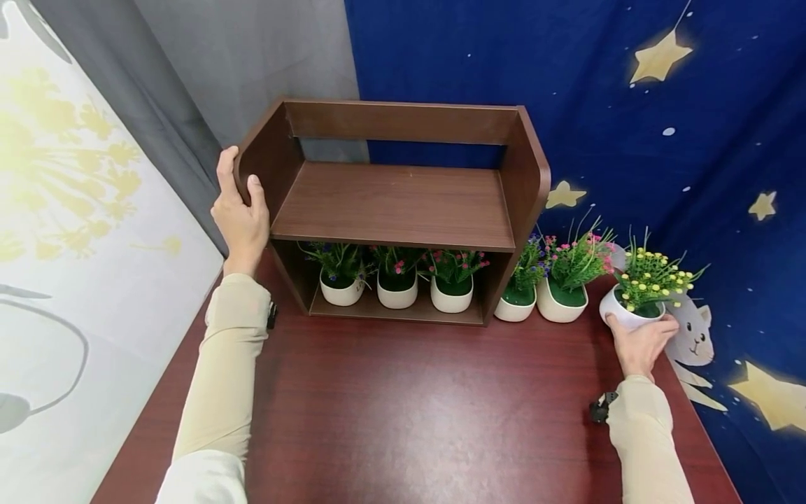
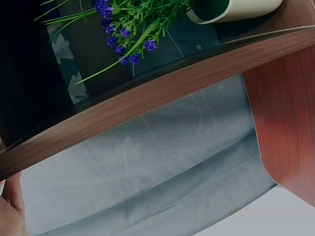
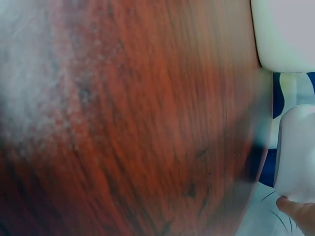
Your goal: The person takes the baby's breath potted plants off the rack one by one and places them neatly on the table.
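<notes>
Where the backdrop hangs: a curtain [image 1: 724, 105], blue with stars and grey further left, stands behind the work area.
Table: a red-brown wood-grain surface [image 1: 428, 392]; supports the shelf and the standing pots.
White sheet: printed panel [image 1: 82, 294] with a yellow pattern, along the left side of the table.
Shelf: brown two-level unit [image 1: 403, 203]; side panels upright, lower compartment facing the person.
Lower compartment: three white pots in a row: a blue-flowered pot [image 1: 341, 292], a middle pot [image 1: 397, 294] and a right-end pot [image 1: 452, 299].
Outside the right panel: a purple-flowered pot [image 1: 515, 310] just beside the shelf, then a pink-flowered pot [image 1: 562, 308], both on the table.
Yellow-flowered pot: located [image 1: 645, 290] at the far right, beyond the pink-flowered pot; roughly upright, plant on top. Its base appears to be off the table, but the right wrist view crops it, so contact cannot be confirmed.
Left hand: hooked [image 1: 239, 217] over the front edge of the shelf's left panel, thumb on one side and fingers on the other.
Right hand: grasping [image 1: 639, 344] the yellow-flowered pot from the near side, thumb left, fingers right.
Governing relation: pot axis runs up from the right-hand grip; shelf lies to its left, past two pots; left hand is well apart.
Wrist cameras: small black units [image 1: 603, 407] at the cuffs.
</notes>
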`<state>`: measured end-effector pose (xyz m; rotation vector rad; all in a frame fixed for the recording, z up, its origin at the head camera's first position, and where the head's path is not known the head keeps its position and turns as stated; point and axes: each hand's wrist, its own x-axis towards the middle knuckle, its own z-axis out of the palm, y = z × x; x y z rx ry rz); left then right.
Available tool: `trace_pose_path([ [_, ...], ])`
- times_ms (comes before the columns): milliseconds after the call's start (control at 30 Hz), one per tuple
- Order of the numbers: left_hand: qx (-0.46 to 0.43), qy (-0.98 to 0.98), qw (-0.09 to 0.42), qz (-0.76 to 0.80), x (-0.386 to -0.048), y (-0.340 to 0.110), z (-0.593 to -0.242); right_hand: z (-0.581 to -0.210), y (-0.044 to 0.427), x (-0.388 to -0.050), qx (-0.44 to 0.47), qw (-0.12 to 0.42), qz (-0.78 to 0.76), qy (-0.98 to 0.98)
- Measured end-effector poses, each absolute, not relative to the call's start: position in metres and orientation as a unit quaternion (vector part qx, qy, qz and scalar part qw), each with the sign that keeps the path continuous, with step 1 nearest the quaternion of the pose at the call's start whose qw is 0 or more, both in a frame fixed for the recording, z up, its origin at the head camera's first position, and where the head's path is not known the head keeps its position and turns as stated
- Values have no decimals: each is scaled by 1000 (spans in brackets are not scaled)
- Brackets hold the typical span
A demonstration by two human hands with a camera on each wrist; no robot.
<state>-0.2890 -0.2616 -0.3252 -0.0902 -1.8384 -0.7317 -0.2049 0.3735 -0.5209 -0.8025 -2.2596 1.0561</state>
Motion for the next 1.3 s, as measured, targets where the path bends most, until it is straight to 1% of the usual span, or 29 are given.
trace_pose_path([
  [400,-33,-778,549,-304,-289,-262,-326,-528,377,-211,-286,251,392,-838],
  [567,-33,-777,550,-304,-289,-263,-326,-533,377,-216,-287,236,393,-841],
  [800,-32,-774,552,-308,-289,-262,-327,-532,380,-219,-278,236,389,-846],
  [1300,-34,-773,555,-307,-291,-260,-326,-527,388,-229,-271,164,396,-862],
])
